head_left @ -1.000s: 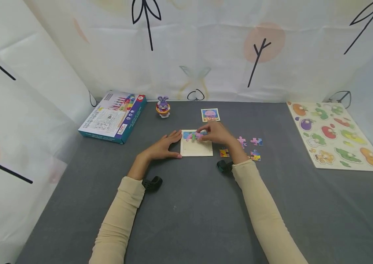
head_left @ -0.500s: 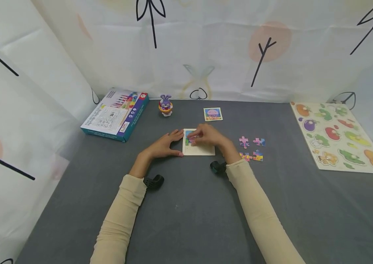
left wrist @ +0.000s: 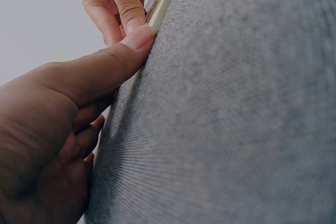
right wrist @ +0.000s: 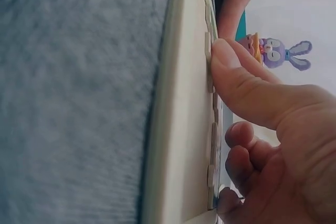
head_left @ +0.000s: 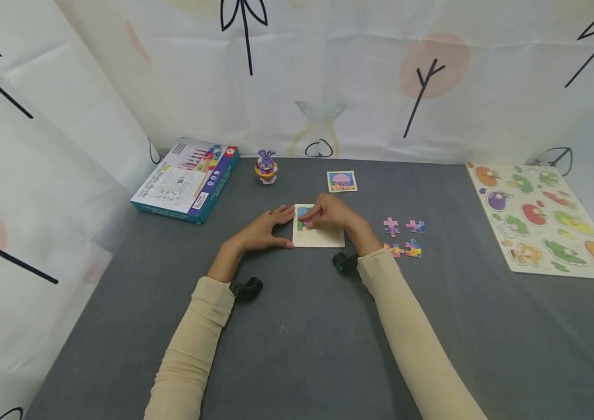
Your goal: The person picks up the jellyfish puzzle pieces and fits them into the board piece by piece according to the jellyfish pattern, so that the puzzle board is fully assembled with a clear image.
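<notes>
A small cream puzzle board [head_left: 323,239] lies on the grey table, with colourful pieces along its far-left part. My left hand [head_left: 262,230] lies beside the board's left edge, fingers extended, thumb tip touching the near corner. In the left wrist view, that thumb [left wrist: 113,66] meets the edge. Over the board, my right hand [head_left: 332,213] pinches a jigsaw piece [right wrist: 209,80] between thumb and forefinger, right at the board's surface. The fingers cover much of the assembled picture. Several loose jigsaw pieces [head_left: 391,227] lie to the right of my right wrist.
Behind the board lies a small picture card [head_left: 342,181]. A purple rabbit figurine [head_left: 266,167] stands at the back, near a flat box [head_left: 187,182] at far left. On the right is a vegetable puzzle board [head_left: 544,219]. Patterned white cloth [head_left: 360,87] hangs behind the table.
My right hand has moved left and slightly nearer across the board, and its forearm now hides one loose piece seen earlier. The left hand keeps its place; the head view has shifted slightly.
</notes>
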### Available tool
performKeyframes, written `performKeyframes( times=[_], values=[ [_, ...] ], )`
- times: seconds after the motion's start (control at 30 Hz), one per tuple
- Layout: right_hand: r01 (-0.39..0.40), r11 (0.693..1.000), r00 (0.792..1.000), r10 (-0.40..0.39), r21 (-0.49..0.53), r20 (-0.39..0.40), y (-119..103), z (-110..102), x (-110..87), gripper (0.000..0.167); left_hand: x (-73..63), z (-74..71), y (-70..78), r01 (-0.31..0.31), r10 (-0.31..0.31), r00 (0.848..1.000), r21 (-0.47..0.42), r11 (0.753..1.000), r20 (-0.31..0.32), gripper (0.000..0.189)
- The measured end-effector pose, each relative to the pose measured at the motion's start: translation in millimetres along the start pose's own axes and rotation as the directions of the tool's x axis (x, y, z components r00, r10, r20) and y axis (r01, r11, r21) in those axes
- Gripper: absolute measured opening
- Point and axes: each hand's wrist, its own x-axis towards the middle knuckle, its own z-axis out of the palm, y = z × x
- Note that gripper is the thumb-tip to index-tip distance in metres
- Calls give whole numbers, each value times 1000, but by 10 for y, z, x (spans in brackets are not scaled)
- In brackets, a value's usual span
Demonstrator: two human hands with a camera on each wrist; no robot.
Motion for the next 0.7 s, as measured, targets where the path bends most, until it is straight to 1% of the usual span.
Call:
performKeyframes(
  times=[0.1,0.23,0.3,0.37,0.47,0.53,0.7],
  values=[
    [4,1000,1000,-4,-6,3,23,3,-4,24,6,19,-4,0,0,1000,-5,1000,-2,79],
    [53,998,999,-53,17,-13,65,-16,-31,25,14,18,-17,-1,1,1000,-1,1000,1,80],
    [47,999,999,-47,27,-28,104,-41,-77,26,26,27,-21,-1,1,1000,-4,1000,6,80],
    [10,998,999,-8,57,-45,147,-88,-141,28,34,32,-25,0,0,1000,-5,1000,11,81],
    [-47,996,996,52,82,-69,213,-206,-273,32,35,30,-26,-5,5,1000,-16,1000,19,82],
    [-70,994,993,78,87,-89,265,-308,-386,34,25,24,-24,-14,15,1000,-24,1000,24,83],
    [-120,993,981,121,15,-150,425,-571,-744,37,17,32,5,-71,73,997,-38,997,36,84]
  ],
)
